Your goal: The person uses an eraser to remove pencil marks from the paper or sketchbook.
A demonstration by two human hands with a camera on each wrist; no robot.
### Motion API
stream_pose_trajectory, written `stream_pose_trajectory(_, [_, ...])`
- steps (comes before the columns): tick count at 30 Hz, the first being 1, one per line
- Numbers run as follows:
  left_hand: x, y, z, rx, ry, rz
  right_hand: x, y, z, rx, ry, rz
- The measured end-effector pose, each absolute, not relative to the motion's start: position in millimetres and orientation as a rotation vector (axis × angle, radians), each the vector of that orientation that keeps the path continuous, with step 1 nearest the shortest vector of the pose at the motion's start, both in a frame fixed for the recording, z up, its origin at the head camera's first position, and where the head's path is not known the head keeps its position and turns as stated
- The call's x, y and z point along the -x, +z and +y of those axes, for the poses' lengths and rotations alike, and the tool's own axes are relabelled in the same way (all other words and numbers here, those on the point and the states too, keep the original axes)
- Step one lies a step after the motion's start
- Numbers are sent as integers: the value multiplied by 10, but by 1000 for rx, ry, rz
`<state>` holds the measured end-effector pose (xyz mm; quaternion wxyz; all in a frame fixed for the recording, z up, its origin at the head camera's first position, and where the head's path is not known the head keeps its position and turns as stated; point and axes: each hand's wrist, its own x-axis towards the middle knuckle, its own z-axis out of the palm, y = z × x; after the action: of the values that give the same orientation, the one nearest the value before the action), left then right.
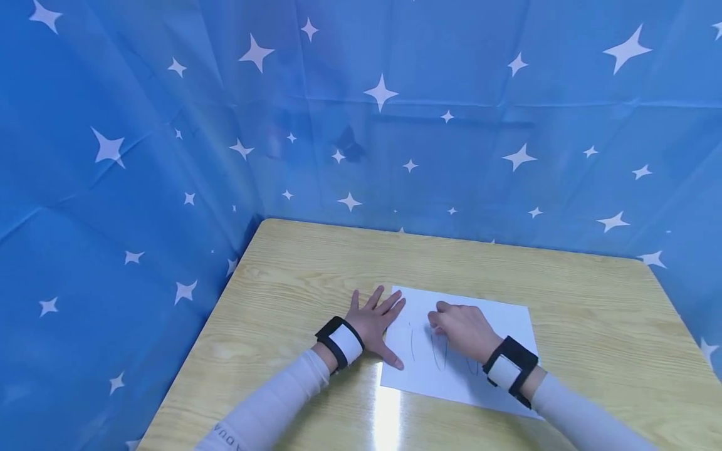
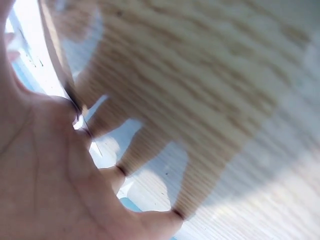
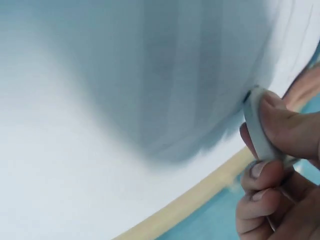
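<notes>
A white sheet of paper (image 1: 451, 382) lies on the table, marked with several thin dark curved lines. My left hand (image 1: 375, 326) rests with fingers spread over the sheet's left edge; in the left wrist view its fingertips (image 2: 175, 215) touch the surface. Over the middle of the paper, my right hand (image 1: 465, 329) pinches a small white eraser (image 3: 257, 122) between thumb and fingers. The eraser's dark-smudged end is right at the paper beside the drawn lines. In the head view the eraser is hidden by the hand.
The wood-grain table (image 1: 304, 269) extends around the paper, with a bright light reflection near its front. A blue curtain (image 1: 440, 150) with white stars hangs behind and to the left of the table. Both wrists wear black straps.
</notes>
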<state>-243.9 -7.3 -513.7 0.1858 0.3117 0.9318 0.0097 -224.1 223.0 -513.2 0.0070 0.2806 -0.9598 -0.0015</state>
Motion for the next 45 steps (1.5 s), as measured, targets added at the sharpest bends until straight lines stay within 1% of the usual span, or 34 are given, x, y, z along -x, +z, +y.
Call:
stream_pose_trajectory(5, [2464,-5137,-124,-876,33,2620,2108,-5118,2770,-729,59,-3062])
stream_pose_trajectory(7, [2466,-5137,-137,-876,29,2619,2068,-5118,2879,-719,57,-3066])
stream_pose_trajectory(9, [2460,-5140,-140,-878,34,2611,2059,-5112,2886,-747,11,-3057])
stream_pose_trajectory(12, [2441,-5154,-127,-881,58,2597,2107,-5099,2670,-771,-29,-3031])
stream_pose_trajectory(18, [2448,-5349,-58,-885,64,2615,2248,-5159,1963,-952,28,-2948])
stream_pose_trajectory(20, [2447,-5403,-36,-895,77,2613,2249,-5196,1848,-964,40,-2941])
stream_pose_trajectory(22, [2446,-5436,-31,-902,84,2624,2236,-5228,1836,-936,43,-2942])
stream_pose_trajectory(25, [2435,-5386,-60,-898,108,2633,2187,-5239,1993,-865,62,-2962])
stream_pose_trajectory(33, [2432,-5188,-154,-900,103,2633,1965,-5164,2779,-677,21,-3012])
stream_pose_trajectory(36, [2440,-5118,-136,-903,82,2622,1946,-5110,2887,-663,50,-3035])
stream_pose_trajectory(38, [2445,-5127,-116,-903,69,2610,1984,-5058,2827,-674,86,-3050])
stream_pose_trajectory(40, [2451,-5179,-88,-907,64,2609,2047,-5023,2660,-698,122,-3057])
stream_pose_trajectory(45, [2444,-5225,-56,-906,85,2620,2213,-5067,1991,-829,179,-2998])
